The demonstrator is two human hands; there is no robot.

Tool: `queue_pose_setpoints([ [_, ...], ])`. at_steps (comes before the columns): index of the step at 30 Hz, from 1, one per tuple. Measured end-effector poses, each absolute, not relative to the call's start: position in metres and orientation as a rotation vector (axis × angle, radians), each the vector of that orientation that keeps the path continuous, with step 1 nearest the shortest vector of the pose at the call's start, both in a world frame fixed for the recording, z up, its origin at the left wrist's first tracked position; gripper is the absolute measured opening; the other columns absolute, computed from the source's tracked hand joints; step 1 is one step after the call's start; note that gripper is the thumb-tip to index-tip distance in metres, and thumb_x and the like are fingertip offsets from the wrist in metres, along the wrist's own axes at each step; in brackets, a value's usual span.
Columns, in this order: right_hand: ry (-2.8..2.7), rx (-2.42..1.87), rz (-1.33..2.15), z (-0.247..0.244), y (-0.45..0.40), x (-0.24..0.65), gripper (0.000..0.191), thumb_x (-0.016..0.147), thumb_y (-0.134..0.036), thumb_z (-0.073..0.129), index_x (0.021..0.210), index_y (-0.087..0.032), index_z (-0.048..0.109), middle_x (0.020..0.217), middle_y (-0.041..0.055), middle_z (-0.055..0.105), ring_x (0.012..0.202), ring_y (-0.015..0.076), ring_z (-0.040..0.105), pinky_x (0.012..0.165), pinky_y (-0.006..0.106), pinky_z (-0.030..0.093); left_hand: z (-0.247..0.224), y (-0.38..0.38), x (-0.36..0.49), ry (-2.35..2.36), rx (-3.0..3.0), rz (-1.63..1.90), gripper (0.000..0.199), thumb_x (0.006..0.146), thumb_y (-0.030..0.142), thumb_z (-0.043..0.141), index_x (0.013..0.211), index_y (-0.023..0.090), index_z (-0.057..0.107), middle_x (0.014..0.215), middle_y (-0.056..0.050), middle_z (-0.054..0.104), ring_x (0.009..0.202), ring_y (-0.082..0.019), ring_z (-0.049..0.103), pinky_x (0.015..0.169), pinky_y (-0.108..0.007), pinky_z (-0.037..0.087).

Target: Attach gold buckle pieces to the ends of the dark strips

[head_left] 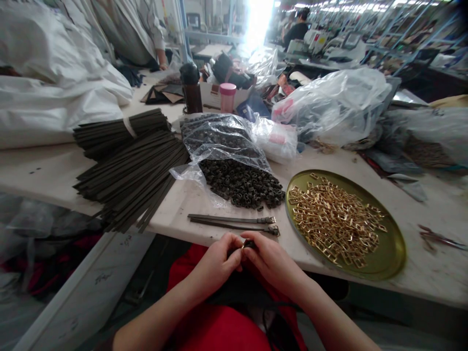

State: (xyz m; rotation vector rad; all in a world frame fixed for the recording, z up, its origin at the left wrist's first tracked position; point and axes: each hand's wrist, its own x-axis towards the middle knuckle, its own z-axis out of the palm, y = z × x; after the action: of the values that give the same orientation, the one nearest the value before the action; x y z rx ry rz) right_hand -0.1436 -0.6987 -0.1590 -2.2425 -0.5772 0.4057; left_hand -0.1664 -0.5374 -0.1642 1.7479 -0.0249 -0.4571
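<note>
Close together at the table's front edge, my left hand (224, 254) and my right hand (266, 253) are both closed on a dark strap with a gold buckle (248, 243); the fingers hide most of it. Just beyond them lie two dark straps (230, 222), each with a gold buckle at its right end. Farther back, small black loops (244, 185) spill from a clear plastic bag (226, 139). A round gold tray (391, 258) to the right holds a heap of gold buckles (336, 219).
Bundled dark strips (135, 165) fan over the table's left edge. Pliers (442, 238) lie far right. A dark bottle (190, 90), a pink-lidded jar (227, 97) and plastic bags (332, 105) stand behind. Other people (298, 29) are in the background.
</note>
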Motion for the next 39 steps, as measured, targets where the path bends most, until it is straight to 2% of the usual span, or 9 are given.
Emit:
queue_pose_setpoints([
  [5, -0.580, -2.124, 0.343, -0.162, -0.699, -0.149, 0.031, 0.081, -0.026, 0.050, 0.111, -0.019, 0.047, 0.095, 0.0053, 0.062, 0.079, 0.0162, 0.059, 0.070, 0.029, 0.048, -0.160, -0.539, -0.168, -0.007, 1.667, -0.451, 0.008, 0.081, 0.024, 0.048, 0.082, 0.016, 0.046, 0.065, 0.004, 0.054, 0.058, -0.010, 0.050, 0.058, -0.022, 0.039],
  [9, -0.606, -2.208, 0.123, -0.169, -0.699, -0.153, 0.028, 0.083, -0.025, 0.044, 0.109, -0.015, 0.047, 0.087, 0.0073, 0.063, 0.072, 0.0167, 0.059, 0.065, 0.029, 0.048, -0.156, -0.541, -0.171, 0.008, 1.548, -0.512, 0.007, 0.080, 0.023, 0.046, 0.079, 0.017, 0.044, 0.060, 0.005, 0.052, 0.053, -0.008, 0.046, 0.054, -0.021, 0.036],
  [15, -0.684, -2.229, -0.215, -0.167, -0.694, -0.161, 0.022, 0.086, -0.025, 0.038, 0.105, -0.016, 0.045, 0.070, 0.0030, 0.061, 0.059, 0.0153, 0.057, 0.055, 0.026, 0.046, -0.148, -0.541, -0.176, 0.037, 1.376, -0.548, 0.008, 0.067, 0.013, 0.045, 0.070, 0.018, 0.040, 0.060, 0.004, 0.053, 0.054, -0.008, 0.044, 0.052, -0.020, 0.033],
  [20, -0.654, -2.223, -0.291, -0.169, -0.689, -0.168, 0.021, 0.086, -0.025, 0.039, 0.105, -0.016, 0.044, 0.071, 0.0031, 0.061, 0.059, 0.0150, 0.058, 0.053, 0.025, 0.046, -0.144, -0.538, -0.177, 0.024, 1.346, -0.554, 0.012, 0.060, 0.010, 0.044, 0.068, 0.018, 0.040, 0.060, 0.004, 0.051, 0.057, -0.009, 0.046, 0.053, -0.021, 0.033],
  [23, -0.642, -2.238, -0.328, -0.171, -0.689, -0.169, 0.019, 0.086, -0.024, 0.040, 0.103, -0.017, 0.045, 0.073, 0.0035, 0.061, 0.060, 0.0149, 0.058, 0.055, 0.025, 0.048, -0.145, -0.538, -0.177, 0.025, 1.395, -0.574, 0.010, 0.064, 0.011, 0.046, 0.069, 0.018, 0.042, 0.062, 0.003, 0.051, 0.060, -0.010, 0.047, 0.054, -0.021, 0.035],
  [25, -0.631, -2.247, -0.324, -0.170, -0.691, -0.167, 0.018, 0.086, -0.024, 0.041, 0.101, -0.017, 0.046, 0.076, 0.0039, 0.062, 0.062, 0.0150, 0.059, 0.057, 0.026, 0.048, -0.146, -0.538, -0.176, -0.004, 1.443, -0.587, 0.003, 0.073, 0.018, 0.048, 0.073, 0.016, 0.045, 0.064, 0.002, 0.052, 0.061, -0.010, 0.047, 0.056, -0.022, 0.036],
  [28, -0.614, -2.234, -0.273, -0.169, -0.693, -0.164, 0.018, 0.085, -0.024, 0.041, 0.102, -0.018, 0.045, 0.076, 0.0035, 0.061, 0.063, 0.0149, 0.059, 0.057, 0.026, 0.048, -0.146, -0.537, -0.174, -0.095, 1.484, -0.574, 0.019, 0.083, 0.032, 0.044, 0.078, 0.015, 0.050, 0.067, 0.001, 0.052, 0.061, -0.011, 0.046, 0.058, -0.023, 0.036],
  [34, -0.455, -2.123, -0.061, -0.177, -0.694, -0.159, 0.022, 0.083, -0.030, 0.048, 0.103, -0.020, 0.046, 0.076, 0.0022, 0.058, 0.065, 0.0150, 0.056, 0.060, 0.027, 0.047, -0.150, -0.536, -0.167, -0.086, 1.632, -0.525, 0.021, 0.084, 0.027, 0.043, 0.069, 0.015, 0.051, 0.063, 0.001, 0.051, 0.060, -0.010, 0.045, 0.057, -0.022, 0.034],
  [39, -0.302, -1.776, 0.246, -0.182, -0.697, -0.156, 0.028, 0.085, -0.036, 0.049, 0.109, -0.021, 0.045, 0.073, -0.0005, 0.055, 0.065, 0.0136, 0.054, 0.061, 0.026, 0.044, -0.150, -0.537, -0.165, 0.005, 1.470, -0.578, 0.022, 0.084, 0.036, 0.046, 0.075, 0.016, 0.050, 0.059, 0.003, 0.050, 0.051, -0.008, 0.041, 0.050, -0.021, 0.032],
])
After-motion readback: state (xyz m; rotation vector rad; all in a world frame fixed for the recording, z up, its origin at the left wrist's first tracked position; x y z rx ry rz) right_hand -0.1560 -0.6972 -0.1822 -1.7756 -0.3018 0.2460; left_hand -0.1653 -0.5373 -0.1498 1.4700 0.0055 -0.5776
